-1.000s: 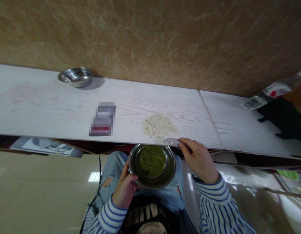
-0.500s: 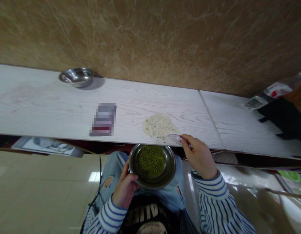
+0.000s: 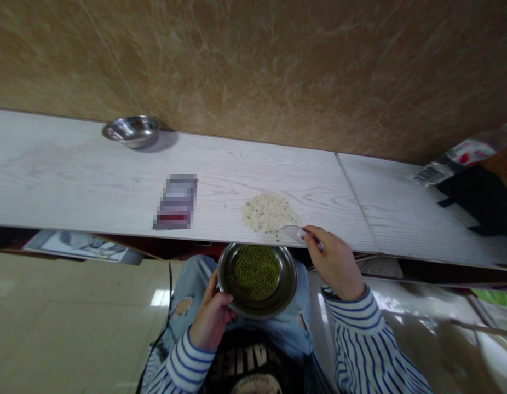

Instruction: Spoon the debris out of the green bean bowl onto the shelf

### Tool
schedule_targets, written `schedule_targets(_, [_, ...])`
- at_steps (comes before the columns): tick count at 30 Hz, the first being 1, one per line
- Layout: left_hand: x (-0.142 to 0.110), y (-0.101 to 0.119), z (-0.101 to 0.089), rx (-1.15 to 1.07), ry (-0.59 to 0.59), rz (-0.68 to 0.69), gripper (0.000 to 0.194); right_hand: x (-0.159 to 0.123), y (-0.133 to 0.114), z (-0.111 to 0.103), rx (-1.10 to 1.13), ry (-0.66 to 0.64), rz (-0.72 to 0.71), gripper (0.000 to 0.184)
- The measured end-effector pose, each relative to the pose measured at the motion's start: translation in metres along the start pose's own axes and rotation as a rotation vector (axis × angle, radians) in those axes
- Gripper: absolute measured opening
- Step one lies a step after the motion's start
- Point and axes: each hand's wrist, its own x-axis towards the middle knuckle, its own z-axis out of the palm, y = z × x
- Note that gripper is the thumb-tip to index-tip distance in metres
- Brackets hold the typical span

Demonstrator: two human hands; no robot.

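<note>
My left hand (image 3: 214,314) grips the left rim of a steel bowl (image 3: 289,284), thumb on top, just below the counter's front edge. Green mung beans (image 3: 255,272) cover the bowl's bottom. My right hand (image 3: 333,257) is closed round the handle of a clear plastic spoon (image 3: 293,232). The spoon's tip touches or hovers at the near right edge of a pile of white rice (image 3: 270,212) with green specks mixed in; which of the two, I cannot tell.
A second steel bowl (image 3: 132,133) stands against the wall. A blurred-out phone-like flat object (image 3: 176,202) lies left of the pile on the white counter (image 3: 73,180). Plastic packaging (image 3: 450,161) and a black cloth-like item (image 3: 483,200) lie at the right.
Almost nothing differs. The whole view has shifted very slightly; both hands, the bowl and the spoon keep their places.
</note>
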Motion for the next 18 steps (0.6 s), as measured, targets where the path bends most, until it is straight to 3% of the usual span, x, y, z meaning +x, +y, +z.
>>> schedule_targets(18, [-0.0025,0.0004,0.0024,-0.002,0.016,0.008,0.077,-0.0026,-0.0005,-0.0067,0.022,-0.063,-0.029,0.026])
